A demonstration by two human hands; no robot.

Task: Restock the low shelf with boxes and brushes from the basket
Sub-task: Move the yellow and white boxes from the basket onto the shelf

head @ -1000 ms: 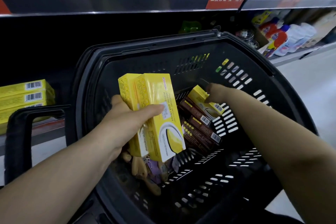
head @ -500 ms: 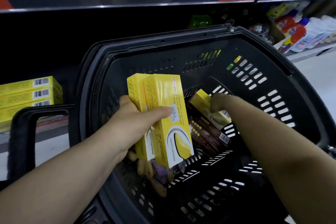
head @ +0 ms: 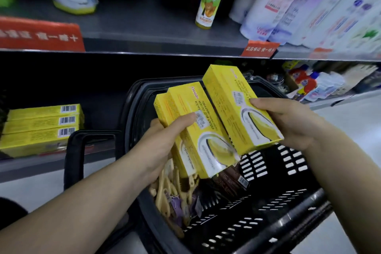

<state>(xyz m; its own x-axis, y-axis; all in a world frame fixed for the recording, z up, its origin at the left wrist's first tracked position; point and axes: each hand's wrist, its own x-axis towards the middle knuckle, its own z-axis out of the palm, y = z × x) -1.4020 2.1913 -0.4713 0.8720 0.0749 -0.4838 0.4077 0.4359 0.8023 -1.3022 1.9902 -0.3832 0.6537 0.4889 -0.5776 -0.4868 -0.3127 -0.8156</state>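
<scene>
My left hand (head: 162,142) grips two yellow boxes (head: 191,130) held side by side above the black basket (head: 257,225). My right hand (head: 288,121) holds a third yellow box (head: 237,107) just to their right, tilted, above the basket. Inside the basket lie wooden brushes (head: 171,189) at the left and dark brown boxes (head: 231,181) under the yellow ones. Three yellow boxes (head: 41,128) are stacked on the low shelf (head: 31,163) at the left.
The basket's black handle (head: 76,154) stands upright between the shelf stack and my left arm. An upper shelf (head: 156,45) carries bottles and red price tags. More bottles (head: 309,86) fill the low shelf at the right. Pale floor lies at the right.
My right hand has lifted a yellow box out of the basket and brought it up beside the two in my left hand. The view has tilted upward.
</scene>
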